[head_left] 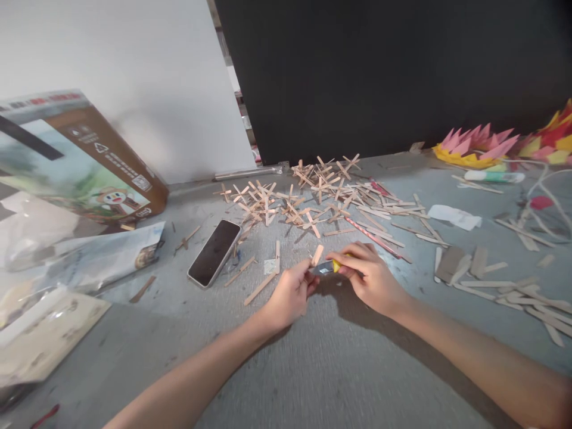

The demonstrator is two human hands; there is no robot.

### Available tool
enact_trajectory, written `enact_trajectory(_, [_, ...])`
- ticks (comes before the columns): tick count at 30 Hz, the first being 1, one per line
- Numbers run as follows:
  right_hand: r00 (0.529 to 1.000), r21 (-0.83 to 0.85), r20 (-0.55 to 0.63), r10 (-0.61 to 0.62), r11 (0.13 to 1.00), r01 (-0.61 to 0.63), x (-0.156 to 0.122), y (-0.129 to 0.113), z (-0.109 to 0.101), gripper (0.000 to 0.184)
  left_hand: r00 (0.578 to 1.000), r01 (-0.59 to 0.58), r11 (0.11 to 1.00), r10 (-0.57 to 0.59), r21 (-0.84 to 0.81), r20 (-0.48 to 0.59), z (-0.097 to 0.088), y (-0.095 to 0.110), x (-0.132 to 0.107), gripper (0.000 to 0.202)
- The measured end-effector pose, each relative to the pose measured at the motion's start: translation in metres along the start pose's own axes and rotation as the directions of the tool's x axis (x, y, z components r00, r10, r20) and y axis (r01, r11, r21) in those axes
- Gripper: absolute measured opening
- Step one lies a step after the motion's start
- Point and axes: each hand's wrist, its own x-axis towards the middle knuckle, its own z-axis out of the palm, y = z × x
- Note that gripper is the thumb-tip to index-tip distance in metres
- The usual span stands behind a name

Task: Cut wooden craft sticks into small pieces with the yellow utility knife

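My left hand (290, 293) is closed round a flat wooden craft stick (317, 255), whose rounded end sticks up past the fingers. My right hand (369, 277) grips a yellow utility knife (336, 266). Its grey metal front reaches across to the stick, close to my left fingertips. Whether the edge cuts into the wood I cannot tell. Just left of my left hand, two more sticks (260, 289) lie near a small pale paper scrap (269, 266). Beyond both hands spreads a heap of crossed sticks (292, 208).
A phone (214, 253) lies at left, near a printed carton (116, 173) and plastic packets (111, 256). Loose sticks (527, 298), a glue tube (494, 176), a white cable (540, 190) and pink-yellow paper shapes (476, 146) are at right. A black panel (393, 71) stands behind.
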Motion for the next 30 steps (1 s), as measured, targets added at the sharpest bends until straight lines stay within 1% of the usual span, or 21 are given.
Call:
enact_trajectory(3, [1.000, 0.008, 0.000, 0.021, 1.000, -0.021, 0.0002, 0.0009, 0.0000, 0.038, 1.000, 0.003, 0.998, -0.004, -0.061, -0.014, 0.0009, 0.0016, -0.0002, 0.025])
enact_trajectory(6, [1.000, 0.017, 0.007, -0.005, 1.000, 0.005, 0.0002, 0.0006, 0.0016, 0.043, 0.999, -0.044, 0.999, 0.044, -0.024, 0.016, 0.0013, 0.0018, 0.0003, 0.019])
enact_trajectory(8, [1.000, 0.016, 0.012, -0.016, 1.000, 0.016, 0.0001, 0.0005, 0.0020, 0.045, 0.999, -0.046, 0.999, 0.046, -0.005, 0.024, 0.0009, 0.0021, 0.0002, 0.015])
enact_trajectory(11, [1.000, 0.008, 0.014, 0.007, 1.000, -0.007, 0.0000, 0.0009, 0.0013, 0.043, 1.000, -0.009, 0.999, 0.009, -0.053, -0.002, 0.0003, 0.0024, 0.0003, 0.023])
enact_trajectory(13, [1.000, 0.009, 0.007, 0.020, 1.000, -0.020, -0.0001, 0.0012, 0.0012, 0.042, 1.000, -0.010, 0.997, 0.009, -0.076, -0.011, 0.0001, 0.0017, 0.0012, 0.028])
enact_trajectory(14, [1.000, 0.012, 0.005, 0.018, 1.000, -0.018, -0.0002, 0.0012, 0.0015, 0.043, 1.000, -0.020, 0.998, 0.020, -0.061, -0.006, 0.0001, 0.0013, 0.0017, 0.028])
enact_trajectory(18, [1.000, 0.016, 0.005, -0.021, 1.000, 0.021, -0.0002, 0.0008, 0.0027, 0.046, 0.997, -0.061, 0.997, 0.059, 0.046, 0.040, 0.0001, 0.0011, 0.0020, 0.014])
enact_trajectory(19, [1.000, 0.012, 0.010, -0.019, 1.000, 0.019, -0.0002, 0.0007, 0.0025, 0.045, 0.998, -0.060, 0.997, 0.058, 0.046, 0.037, 0.0000, 0.0012, 0.0015, 0.014])
enact_trajectory(23, [1.000, 0.006, 0.016, 0.018, 1.000, -0.018, 0.0002, 0.0009, 0.0022, 0.039, 0.999, -0.051, 0.998, 0.051, 0.036, 0.006, 0.0000, -0.0013, 0.0004, 0.023])
enact_trajectory(27, [1.000, 0.024, 0.018, -0.007, 1.000, 0.006, 0.0008, 0.0008, 0.0026, 0.042, 0.996, -0.087, 0.996, 0.086, 0.038, 0.029, 0.0003, -0.0046, 0.0009, 0.013])
enact_trajectory(30, [0.999, 0.021, 0.033, -0.002, 1.000, 0.002, 0.0008, 0.0002, 0.0007, 0.041, 0.999, -0.038, 0.999, 0.037, 0.039, 0.018, 0.0006, -0.0026, -0.0001, 0.014])
